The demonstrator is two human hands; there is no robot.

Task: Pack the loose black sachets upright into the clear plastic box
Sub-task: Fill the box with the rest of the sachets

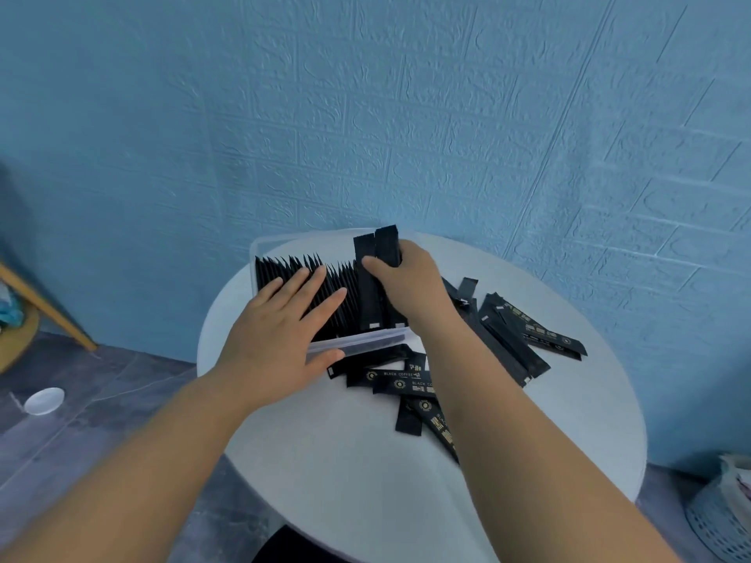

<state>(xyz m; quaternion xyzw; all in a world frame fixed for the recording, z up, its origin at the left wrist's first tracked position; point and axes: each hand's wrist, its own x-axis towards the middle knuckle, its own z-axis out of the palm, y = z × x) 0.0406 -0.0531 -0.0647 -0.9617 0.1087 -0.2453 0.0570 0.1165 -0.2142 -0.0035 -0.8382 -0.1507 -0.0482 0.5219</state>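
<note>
Here, just above the middle of the frame, the clear plastic box [361,344] sits on the far left part of a round white table [345,461]. A row of packed sachets [284,270] stands upright inside it, filling the box from its left end to roughly the centre of the picture.

The left hand [280,327] lies flat on the tops of that row. Its fingers are straight and spread apart, and the thumb rests against the near wall of the box.

The right hand [406,278] is at the right end of the row and grips two sachets [376,253]. The thumb is curled across their front and the other fingers are wrapped behind. These two stand upright, their tops well above the packed row and their lower ends down inside the box.

Loose sachets [524,339] lie flat in a heap on the table to the right of centre, and more lie just below the near wall of the box, partly hidden by the right forearm.

A blue textured wall [406,115] fills the upper half. At the lower left a small white dish [44,401] lies on the floor, and at the lower right corner a pale basket [719,526] shows.
</note>
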